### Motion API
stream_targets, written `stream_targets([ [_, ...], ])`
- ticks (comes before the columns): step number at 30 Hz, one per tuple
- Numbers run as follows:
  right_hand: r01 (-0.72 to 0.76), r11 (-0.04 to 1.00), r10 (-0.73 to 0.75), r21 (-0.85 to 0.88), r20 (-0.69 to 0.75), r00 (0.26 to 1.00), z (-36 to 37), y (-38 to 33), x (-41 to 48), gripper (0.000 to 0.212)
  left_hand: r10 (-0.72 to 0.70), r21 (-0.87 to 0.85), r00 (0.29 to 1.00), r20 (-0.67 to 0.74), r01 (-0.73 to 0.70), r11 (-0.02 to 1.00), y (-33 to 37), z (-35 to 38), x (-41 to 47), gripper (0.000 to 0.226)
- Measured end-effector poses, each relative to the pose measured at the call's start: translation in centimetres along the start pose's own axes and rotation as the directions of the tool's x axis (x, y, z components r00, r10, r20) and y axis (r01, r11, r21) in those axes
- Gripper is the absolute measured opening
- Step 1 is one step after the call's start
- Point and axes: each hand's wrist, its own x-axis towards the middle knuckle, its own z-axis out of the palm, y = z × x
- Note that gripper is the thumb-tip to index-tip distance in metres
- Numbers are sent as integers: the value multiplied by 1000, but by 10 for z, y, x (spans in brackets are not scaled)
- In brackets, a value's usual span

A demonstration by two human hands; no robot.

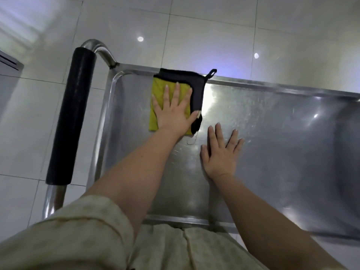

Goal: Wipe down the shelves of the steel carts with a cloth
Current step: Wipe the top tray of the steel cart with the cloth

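A yellow cloth (155,117) with a black border and a hanging loop lies on the top shelf of the steel cart (272,137), against its far rim near the left end. My left hand (172,112) presses flat on the cloth with its fingers spread and straight. My right hand (221,152) rests flat on the bare steel just right of the cloth, fingers spread, holding nothing.
The cart's push handle with a black foam grip (72,115) runs along the left end of the shelf. Glossy white floor tiles (214,26) surround the cart. A grey cabinet edge (7,65) shows at the far left.
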Motion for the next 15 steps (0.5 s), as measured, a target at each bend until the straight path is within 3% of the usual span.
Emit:
stream_targets([
  [5, -5, 976, 14, 216, -39, 999, -13, 17, -1, 57, 36, 9, 999, -34, -35, 999, 31, 5, 10, 73],
  [11, -53, 999, 53, 3, 5, 999, -14, 68, 4, 56, 40, 4, 999, -16, -40, 999, 46, 4, 11, 71],
  [13, -15, 997, 18, 81, -27, 999, -13, 70, 4, 59, 134, 49, 991, 2, -134, 990, 63, 5, 4, 70],
  [15, 7, 956, 15, 294, -69, 997, -16, 74, 6, 61, 251, 111, 968, 26, -252, 961, 75, 10, -7, 69],
])
